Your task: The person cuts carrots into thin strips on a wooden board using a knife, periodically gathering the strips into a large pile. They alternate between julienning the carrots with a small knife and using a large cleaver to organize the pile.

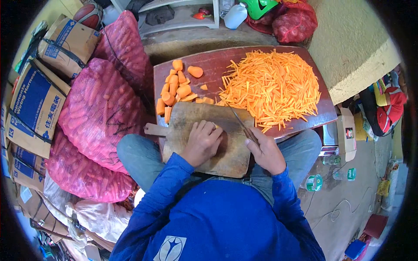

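On a wooden cutting board (183,118) across my lap, my left hand (203,142) presses down with bent fingers. A sliver of orange carrot (216,126) shows at its fingertips; the rest is hidden beneath them. My right hand (266,153) grips the handle of a knife (237,117), whose blade points up and to the left over the board's right part, apart from the left hand. Beyond the board lie several peeled carrot chunks (173,85) at the left. A big heap of carrot sticks (274,87) spreads at the right, reaching the board's corner.
The board rests partly on a dark red table (213,58). Pink mesh sacks (102,108) and cardboard boxes (37,104) crowd the left. Behind the table stands a white shelf (178,21) beside a red mesh bag (296,24). Plastic bottles (313,182) lie on the floor at right.
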The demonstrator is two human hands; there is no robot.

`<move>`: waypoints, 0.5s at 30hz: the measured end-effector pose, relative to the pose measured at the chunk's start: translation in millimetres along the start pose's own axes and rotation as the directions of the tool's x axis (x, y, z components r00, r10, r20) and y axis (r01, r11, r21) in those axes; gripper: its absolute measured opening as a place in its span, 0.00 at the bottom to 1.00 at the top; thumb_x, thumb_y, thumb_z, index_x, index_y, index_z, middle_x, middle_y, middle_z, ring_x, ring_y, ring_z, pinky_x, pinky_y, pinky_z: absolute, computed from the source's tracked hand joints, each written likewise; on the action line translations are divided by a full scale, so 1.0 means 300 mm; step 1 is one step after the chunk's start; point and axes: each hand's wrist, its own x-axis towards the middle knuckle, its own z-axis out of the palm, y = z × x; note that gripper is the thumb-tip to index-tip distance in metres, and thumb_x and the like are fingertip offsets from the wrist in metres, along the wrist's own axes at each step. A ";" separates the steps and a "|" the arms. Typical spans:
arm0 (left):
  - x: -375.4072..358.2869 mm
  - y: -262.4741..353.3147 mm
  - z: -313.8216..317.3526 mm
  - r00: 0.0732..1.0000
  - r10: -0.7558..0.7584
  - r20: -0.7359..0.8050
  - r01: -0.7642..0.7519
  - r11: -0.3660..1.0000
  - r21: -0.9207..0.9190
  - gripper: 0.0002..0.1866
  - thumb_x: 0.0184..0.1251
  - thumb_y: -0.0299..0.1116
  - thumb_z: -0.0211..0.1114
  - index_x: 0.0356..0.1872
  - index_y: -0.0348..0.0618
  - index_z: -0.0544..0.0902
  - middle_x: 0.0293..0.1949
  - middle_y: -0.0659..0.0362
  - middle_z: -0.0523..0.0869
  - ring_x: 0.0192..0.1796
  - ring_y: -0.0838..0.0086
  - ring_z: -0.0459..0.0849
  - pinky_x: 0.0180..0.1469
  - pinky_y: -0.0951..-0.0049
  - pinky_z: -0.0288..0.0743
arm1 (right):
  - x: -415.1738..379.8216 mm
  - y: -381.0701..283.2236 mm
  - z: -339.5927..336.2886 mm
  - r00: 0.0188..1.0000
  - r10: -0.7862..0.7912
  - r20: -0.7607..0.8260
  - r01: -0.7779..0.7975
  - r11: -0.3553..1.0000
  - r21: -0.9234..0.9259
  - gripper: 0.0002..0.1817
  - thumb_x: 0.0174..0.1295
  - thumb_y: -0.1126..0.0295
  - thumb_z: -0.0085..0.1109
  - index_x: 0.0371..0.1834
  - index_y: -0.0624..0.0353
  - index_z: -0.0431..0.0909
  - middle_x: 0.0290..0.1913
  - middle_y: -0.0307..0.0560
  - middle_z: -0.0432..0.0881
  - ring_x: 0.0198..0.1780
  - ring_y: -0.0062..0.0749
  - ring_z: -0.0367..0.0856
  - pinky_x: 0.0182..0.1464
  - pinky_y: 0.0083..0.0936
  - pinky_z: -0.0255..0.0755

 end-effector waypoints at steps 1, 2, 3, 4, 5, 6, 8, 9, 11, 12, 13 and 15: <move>-0.015 0.010 0.001 1.000 -0.008 0.003 0.008 1.000 -0.008 0.17 0.56 0.27 0.79 0.48 0.43 0.87 0.43 0.53 0.82 0.48 0.52 0.82 0.50 0.55 0.76 | -0.004 0.002 0.001 1.000 -0.027 -0.012 0.027 1.000 -0.009 0.20 0.75 0.67 0.64 0.65 0.65 0.78 0.42 0.72 0.86 0.45 0.71 0.87 0.45 0.51 0.80; -0.025 0.016 0.002 0.997 -0.053 -0.061 0.050 0.997 -0.050 0.17 0.57 0.30 0.79 0.48 0.43 0.87 0.45 0.54 0.82 0.51 0.53 0.81 0.52 0.54 0.74 | -0.011 -0.002 0.001 1.000 -0.019 -0.006 0.019 1.000 -0.013 0.20 0.75 0.67 0.64 0.65 0.65 0.78 0.42 0.72 0.86 0.45 0.71 0.87 0.45 0.51 0.80; -0.031 0.020 0.002 0.987 -0.098 -0.125 0.086 0.992 -0.093 0.17 0.58 0.32 0.80 0.48 0.44 0.87 0.47 0.54 0.82 0.54 0.55 0.81 0.55 0.53 0.73 | -0.013 -0.018 -0.001 0.999 -0.033 0.005 0.033 0.999 -0.041 0.19 0.75 0.68 0.63 0.64 0.66 0.78 0.41 0.71 0.86 0.45 0.71 0.87 0.44 0.51 0.80; -0.039 0.015 0.001 0.987 -0.098 -0.130 0.086 0.992 -0.096 0.17 0.58 0.32 0.80 0.48 0.44 0.87 0.47 0.54 0.82 0.54 0.55 0.81 0.55 0.53 0.73 | -0.010 -0.031 -0.003 0.999 -0.051 0.013 0.052 0.996 -0.070 0.18 0.75 0.68 0.63 0.63 0.66 0.78 0.40 0.71 0.85 0.44 0.71 0.87 0.43 0.52 0.79; -0.047 0.001 0.000 0.982 -0.128 -0.136 0.113 0.988 -0.108 0.17 0.58 0.32 0.80 0.48 0.44 0.87 0.49 0.54 0.82 0.55 0.54 0.81 0.55 0.53 0.73 | -0.015 -0.041 0.001 0.999 -0.050 0.021 0.051 0.998 -0.046 0.17 0.76 0.68 0.63 0.61 0.65 0.78 0.39 0.70 0.85 0.44 0.71 0.86 0.42 0.52 0.78; -0.054 -0.013 -0.003 0.977 -0.158 -0.140 0.142 0.983 -0.119 0.18 0.58 0.32 0.81 0.48 0.44 0.87 0.51 0.53 0.82 0.56 0.54 0.81 0.56 0.53 0.73 | -0.022 -0.048 0.002 0.998 -0.053 0.020 0.054 0.997 -0.048 0.17 0.76 0.68 0.63 0.61 0.65 0.78 0.39 0.70 0.85 0.44 0.71 0.86 0.42 0.52 0.78; -0.065 -0.038 0.004 0.980 -0.138 -0.142 0.121 0.985 -0.122 0.17 0.58 0.32 0.81 0.48 0.44 0.87 0.53 0.53 0.82 0.57 0.54 0.81 0.56 0.53 0.72 | -0.042 -0.063 0.003 0.995 -0.040 0.090 0.050 0.993 -0.111 0.16 0.76 0.68 0.61 0.60 0.65 0.78 0.38 0.71 0.84 0.43 0.72 0.85 0.42 0.53 0.78; -0.064 -0.042 0.001 0.983 -0.120 -0.141 0.102 0.987 -0.125 0.17 0.58 0.32 0.81 0.48 0.44 0.87 0.54 0.52 0.82 0.57 0.54 0.81 0.57 0.53 0.72 | -0.050 -0.095 0.010 0.995 -0.074 0.068 0.077 0.996 -0.042 0.14 0.77 0.67 0.60 0.58 0.64 0.78 0.37 0.71 0.84 0.42 0.73 0.85 0.41 0.54 0.77; -0.063 -0.048 0.002 0.986 -0.102 -0.130 0.088 0.990 -0.108 0.17 0.57 0.33 0.81 0.48 0.44 0.87 0.55 0.52 0.83 0.57 0.53 0.81 0.56 0.53 0.72 | -0.063 -0.128 0.020 0.993 -0.029 0.116 0.030 1.000 -0.003 0.14 0.77 0.67 0.60 0.58 0.64 0.78 0.37 0.71 0.83 0.42 0.74 0.84 0.41 0.54 0.77; -0.059 -0.049 0.003 0.989 -0.080 -0.121 0.069 0.994 -0.086 0.17 0.57 0.33 0.81 0.47 0.44 0.87 0.55 0.52 0.83 0.57 0.53 0.81 0.56 0.53 0.71 | -0.068 -0.137 0.026 0.987 0.010 0.161 -0.015 0.999 0.035 0.13 0.78 0.67 0.60 0.58 0.63 0.78 0.37 0.71 0.83 0.42 0.74 0.84 0.41 0.55 0.77; -0.059 -0.053 0.007 0.989 -0.082 -0.122 0.071 0.993 -0.094 0.17 0.57 0.33 0.81 0.47 0.44 0.87 0.55 0.52 0.83 0.57 0.53 0.81 0.56 0.53 0.71 | -0.070 -0.141 0.038 0.987 0.018 0.160 -0.026 0.998 0.050 0.14 0.78 0.67 0.60 0.59 0.62 0.77 0.37 0.71 0.83 0.43 0.75 0.84 0.42 0.53 0.77; -0.060 -0.059 0.009 0.988 -0.091 -0.126 0.079 0.992 -0.098 0.18 0.56 0.33 0.81 0.47 0.43 0.87 0.53 0.51 0.83 0.57 0.53 0.81 0.56 0.53 0.71 | -0.065 -0.133 0.058 0.988 0.021 0.156 -0.032 0.997 0.068 0.14 0.78 0.67 0.60 0.60 0.63 0.78 0.36 0.70 0.82 0.41 0.72 0.84 0.42 0.51 0.78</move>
